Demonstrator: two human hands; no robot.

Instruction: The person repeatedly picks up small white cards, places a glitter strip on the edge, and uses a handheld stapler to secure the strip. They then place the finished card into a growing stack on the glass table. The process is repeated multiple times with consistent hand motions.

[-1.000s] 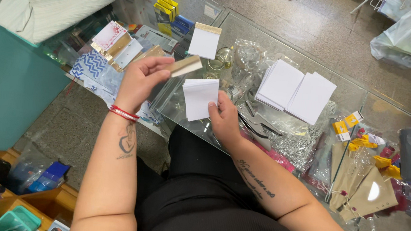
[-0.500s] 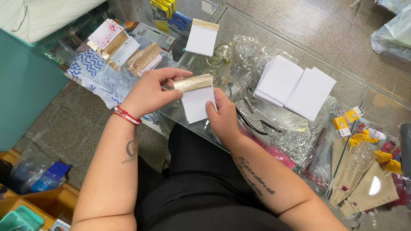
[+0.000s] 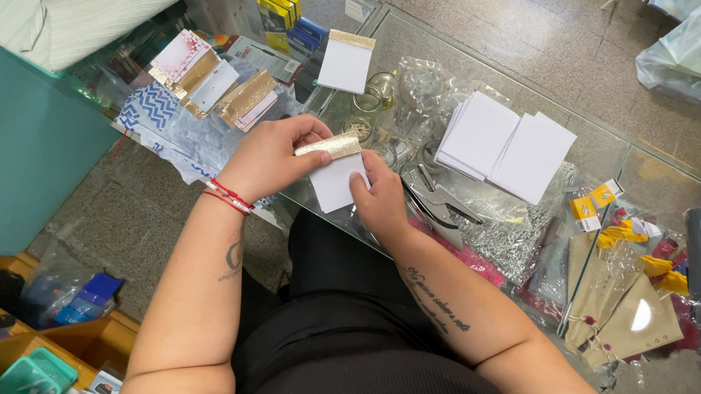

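With fingers (image 3: 312,131) of the left hand (image 3: 274,155) curled and pressed together, pinched the gold glittery paper strip (image 3: 331,145) folded over the top edge of the small stack of white paper sheets (image 3: 340,184). Gripped the stack's lower right side with the right hand (image 3: 381,201), thumb on the face and the other fingers hidden underneath. Held both just above the near edge of the clear glass tabletop (image 3: 431,54), in front of the body.

Judged the stack light and loose, apt to fan out or slip sideways unless squeezed flat. Judged the strip thin, stiff enough to hold a crease, easy to dent. Best taken at the folded top, thumb and fingers on opposite faces, with the other hand steadying a lower corner.

Against half a second earlier: had closed the left fingers down over the strip, no longer spread. Had drawn the stack a little lower and nearer. A second earlier, had held the strip apart, above the sheets.

Left untouched nearby: two larger piles of white paper (image 3: 507,147), metal punch pliers (image 3: 439,203), a finished white pad with gold top (image 3: 346,61).
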